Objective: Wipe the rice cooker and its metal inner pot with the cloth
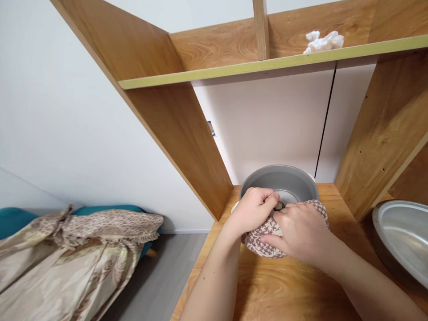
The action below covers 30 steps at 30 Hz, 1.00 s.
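Note:
Both my hands rest on a brown-and-cream houndstooth cloth bundle [267,232] on the wooden shelf surface [287,285]. My left hand [252,209] is closed, its fingers pinching near a small round metal piece [279,206] at the bundle's top. My right hand [301,232] lies over the bundle, fingers curled around its side. Directly behind the bundle stands a grey metal pot [279,180], tilted so its inside faces me. What the cloth covers is hidden.
A metal basin [403,236] sits at the right edge. A crumpled white tissue [323,42] lies on the upper shelf [267,66]. Wooden side panels close in on both sides. At lower left, patterned beige fabric [76,249] lies on a teal cushion above grey floor.

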Motion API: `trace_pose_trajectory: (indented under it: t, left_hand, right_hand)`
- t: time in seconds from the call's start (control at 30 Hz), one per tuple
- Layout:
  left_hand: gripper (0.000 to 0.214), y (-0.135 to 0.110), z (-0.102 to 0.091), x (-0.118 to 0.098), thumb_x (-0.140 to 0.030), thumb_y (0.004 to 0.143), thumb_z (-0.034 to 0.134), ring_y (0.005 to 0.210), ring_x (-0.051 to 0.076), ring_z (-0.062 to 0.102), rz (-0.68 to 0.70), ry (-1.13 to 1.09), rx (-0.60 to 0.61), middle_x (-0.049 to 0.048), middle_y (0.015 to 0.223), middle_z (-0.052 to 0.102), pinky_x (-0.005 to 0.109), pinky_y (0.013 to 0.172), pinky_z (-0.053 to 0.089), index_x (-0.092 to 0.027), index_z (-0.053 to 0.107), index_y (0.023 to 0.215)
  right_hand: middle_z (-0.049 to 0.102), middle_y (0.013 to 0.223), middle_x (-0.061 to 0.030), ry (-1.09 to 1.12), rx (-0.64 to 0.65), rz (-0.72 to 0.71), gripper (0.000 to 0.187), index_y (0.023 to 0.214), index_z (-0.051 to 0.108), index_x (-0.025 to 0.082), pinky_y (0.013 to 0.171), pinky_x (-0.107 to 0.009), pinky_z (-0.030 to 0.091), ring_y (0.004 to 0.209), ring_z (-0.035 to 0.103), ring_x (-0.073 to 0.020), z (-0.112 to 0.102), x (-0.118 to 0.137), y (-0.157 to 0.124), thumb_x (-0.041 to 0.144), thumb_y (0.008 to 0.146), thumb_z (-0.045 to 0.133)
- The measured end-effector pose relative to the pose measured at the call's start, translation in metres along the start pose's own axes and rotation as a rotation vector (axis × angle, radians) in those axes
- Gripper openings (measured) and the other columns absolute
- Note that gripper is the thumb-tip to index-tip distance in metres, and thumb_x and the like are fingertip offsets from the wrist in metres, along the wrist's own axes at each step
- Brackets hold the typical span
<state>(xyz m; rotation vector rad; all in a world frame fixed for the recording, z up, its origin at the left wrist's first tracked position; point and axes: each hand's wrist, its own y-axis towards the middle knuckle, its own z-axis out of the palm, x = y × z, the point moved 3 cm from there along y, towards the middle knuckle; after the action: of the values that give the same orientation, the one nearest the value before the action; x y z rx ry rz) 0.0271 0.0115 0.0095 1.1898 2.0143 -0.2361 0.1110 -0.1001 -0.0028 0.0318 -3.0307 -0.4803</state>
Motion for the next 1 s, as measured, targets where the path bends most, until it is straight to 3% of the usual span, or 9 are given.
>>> trace_pose_trajectory:
  t: [0.17, 0.33, 0.6, 0.8, 1.0]
  left_hand:
    - [0.043, 0.001, 0.001, 0.002, -0.036, 0.09, 0.046, 0.057, 0.011, 0.025, -0.004, 0.006, -0.003, -0.005, 0.057, 0.025, 0.027, 0.053, 0.023, -0.021, 0.025, 0.055]
    - [0.042, 0.001, 0.001, 0.001, -0.035, 0.089, 0.046, 0.057, 0.011, 0.025, -0.006, -0.002, 0.002, -0.0053, 0.057, 0.027, 0.027, 0.053, 0.024, -0.021, 0.026, 0.055]
    - [0.042, 0.002, 0.001, 0.003, -0.038, 0.089, 0.046, 0.058, 0.011, 0.025, -0.004, -0.01, -0.006, -0.0052, 0.058, 0.025, 0.027, 0.054, 0.024, -0.021, 0.025, 0.056]
    - [0.043, 0.002, 0.0, 0.003, -0.04, 0.089, 0.047, 0.058, 0.011, 0.026, -0.008, -0.023, 0.0, -0.0053, 0.058, 0.026, 0.026, 0.054, 0.025, -0.021, 0.026, 0.056]
    - [0.044, 0.002, 0.0, 0.004, -0.042, 0.09, 0.046, 0.058, 0.011, 0.025, -0.015, -0.027, -0.001, -0.0054, 0.058, 0.025, 0.026, 0.054, 0.025, -0.021, 0.026, 0.057]
  right_hand:
    - [0.073, 0.081, -0.0079, 0.025, 0.007, -0.002, 0.04, 0.083, 0.073, 0.018, 0.069, -0.037, 0.041, 0.078, 0.068, -0.0271, 0.0, -0.004, -0.001, 0.057, 0.088, 0.068]
    - [0.071, 0.072, -0.0076, -0.008, 0.056, -0.007, 0.044, 0.076, 0.072, 0.018, 0.06, -0.036, 0.038, 0.067, 0.066, -0.0267, -0.002, -0.002, 0.0, 0.058, 0.09, 0.064]
    - [0.074, 0.083, -0.0089, 0.027, -0.066, -0.021, 0.039, 0.084, 0.073, 0.016, 0.075, -0.037, 0.043, 0.083, 0.068, -0.0266, -0.001, -0.003, -0.001, 0.055, 0.085, 0.074]
    - [0.071, 0.072, -0.0077, -0.004, 0.051, -0.005, 0.047, 0.076, 0.072, 0.017, 0.062, -0.036, 0.039, 0.068, 0.066, -0.0262, -0.001, -0.005, 0.001, 0.062, 0.088, 0.066]
    - [0.071, 0.077, -0.0048, 0.082, 0.05, -0.036, 0.043, 0.079, 0.07, 0.019, 0.062, -0.033, 0.036, 0.074, 0.066, -0.0237, -0.009, -0.014, -0.002, 0.061, 0.085, 0.07]
